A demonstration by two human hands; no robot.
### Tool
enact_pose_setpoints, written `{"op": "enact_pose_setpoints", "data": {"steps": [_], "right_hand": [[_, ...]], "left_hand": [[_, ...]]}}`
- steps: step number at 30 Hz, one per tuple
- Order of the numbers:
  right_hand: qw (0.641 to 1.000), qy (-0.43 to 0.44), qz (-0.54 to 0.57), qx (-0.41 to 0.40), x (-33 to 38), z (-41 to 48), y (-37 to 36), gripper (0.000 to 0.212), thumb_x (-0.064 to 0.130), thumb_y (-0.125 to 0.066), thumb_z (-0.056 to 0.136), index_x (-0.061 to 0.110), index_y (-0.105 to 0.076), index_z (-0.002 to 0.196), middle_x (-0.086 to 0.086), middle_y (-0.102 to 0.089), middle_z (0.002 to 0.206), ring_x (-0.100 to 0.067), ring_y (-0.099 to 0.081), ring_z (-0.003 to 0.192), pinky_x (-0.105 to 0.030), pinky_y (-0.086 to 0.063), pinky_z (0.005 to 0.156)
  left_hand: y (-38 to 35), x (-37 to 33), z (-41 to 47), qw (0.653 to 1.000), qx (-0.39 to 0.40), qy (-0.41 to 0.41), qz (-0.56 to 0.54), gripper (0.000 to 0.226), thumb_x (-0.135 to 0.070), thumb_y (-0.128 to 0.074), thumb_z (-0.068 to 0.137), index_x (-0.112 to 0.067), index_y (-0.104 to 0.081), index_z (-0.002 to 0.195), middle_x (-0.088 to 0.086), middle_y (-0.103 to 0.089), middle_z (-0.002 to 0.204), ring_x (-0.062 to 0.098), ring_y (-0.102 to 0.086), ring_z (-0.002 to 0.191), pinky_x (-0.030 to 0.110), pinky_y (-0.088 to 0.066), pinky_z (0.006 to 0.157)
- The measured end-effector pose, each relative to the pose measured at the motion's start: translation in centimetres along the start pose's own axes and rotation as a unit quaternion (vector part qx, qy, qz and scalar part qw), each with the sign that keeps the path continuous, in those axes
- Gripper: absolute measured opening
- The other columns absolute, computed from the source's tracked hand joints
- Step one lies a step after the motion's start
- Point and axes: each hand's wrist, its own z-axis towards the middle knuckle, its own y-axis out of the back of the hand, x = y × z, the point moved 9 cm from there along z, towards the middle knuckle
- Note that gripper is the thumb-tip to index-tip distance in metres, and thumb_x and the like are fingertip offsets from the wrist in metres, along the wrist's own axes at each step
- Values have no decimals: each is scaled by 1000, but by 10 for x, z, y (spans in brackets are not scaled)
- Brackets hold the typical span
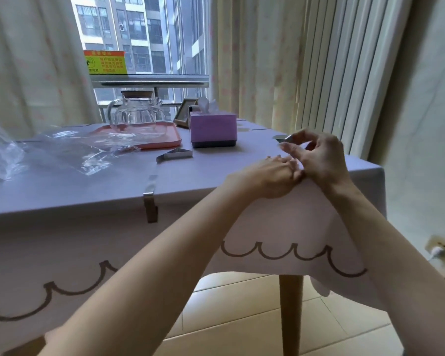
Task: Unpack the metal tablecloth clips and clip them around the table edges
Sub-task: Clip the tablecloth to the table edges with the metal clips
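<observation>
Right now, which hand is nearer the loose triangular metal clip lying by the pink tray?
Left. The left hand rests on the table edge, right of the loose triangular metal clip; the right hand, pinching a second metal clip, is farther right.

One head-worn view — looking forward and down, close over the table (62,191) corner.

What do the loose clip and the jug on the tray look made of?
The loose clip: likely bare metal, grey with a bright sheen. The jug: seemingly clear glass; the tray shows through it.
</observation>
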Motion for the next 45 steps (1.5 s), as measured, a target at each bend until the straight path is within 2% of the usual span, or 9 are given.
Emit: {"op": "enact_pose_setpoints", "data": {"steps": [3,7,15,19,22,29,34,39,45], "right_hand": [[1000,2,4,-25,-20,-4,25,14,35,-71,81,22,-68,85,5,-66,70,-14,-61,65,-33,-50,68],[996,-4,55,-64,-35,-12,46,19,37,-66,85,18,-67,87,10,-63,69,1,-57,58,-13,-46,59],[971,-41,230,-46,-59,-21,68,8,19,-72,82,18,-66,88,1,-62,71,-4,-50,57,-15,-43,56],[963,-71,261,1,-68,-24,65,15,12,-75,74,19,-69,87,9,-68,72,-4,-51,59,-15,-44,60],[949,-84,302,8,-70,-29,65,22,21,-75,67,14,-68,86,5,-66,71,-11,-51,61,-18,-46,62],[935,-69,347,-4,-79,-48,63,36,11,-73,67,3,-64,101,-2,-72,86,-14,-64,75,-19,-51,63],[940,-52,335,26,-79,-58,54,36,-2,-70,70,2,-62,105,2,-72,90,-11,-66,88,-20,-53,73],[943,-48,328,41,-81,-57,53,32,-12,-65,74,7,-61,99,5,-70,88,-10,-64,89,-20,-53,79],[948,-33,317,6,-83,-56,56,30,-13,-66,73,9,-64,95,6,-72,86,-12,-66,90,-24,-54,81]], "left_hand": [[-10,2,11,999,29,14,2,55,-39,-21,101,-9,-22,147,11,-19,155,23,-15,144,34,-9,114],[-8,1,12,999,23,12,34,57,-43,-22,100,-8,-25,146,8,-23,154,20,-20,142,31,-15,113],[-6,-2,11,997,26,-4,75,57,-44,-25,99,-6,-30,142,11,-31,150,23,-30,137,33,-24,109],[2,1,21,995,-3,37,89,51,-51,-36,95,-7,-48,120,15,-53,119,30,-47,101,34,-36,82],[9,-7,27,993,-74,41,82,44,-51,-49,89,-9,-48,102,11,-47,96,25,-43,87,31,-32,70],[-6,-14,35,997,-66,22,41,60,-39,-59,88,-3,-31,127,18,-55,119,35,-52,105,33,-35,73],[-8,-17,32,999,-47,-15,-19,63,-25,-62,85,-15,-27,137,11,-45,140,28,-45,124,41,-39,97],[0,-28,36,997,-60,-32,31,49,-15,-60,83,-12,-41,127,8,-52,128,27,-48,111,28,-32,77],[2,-33,33,996,-77,-41,23,57,-11,-58,82,-15,-36,134,4,-48,135,25,-47,118,27,-31,80]]}}
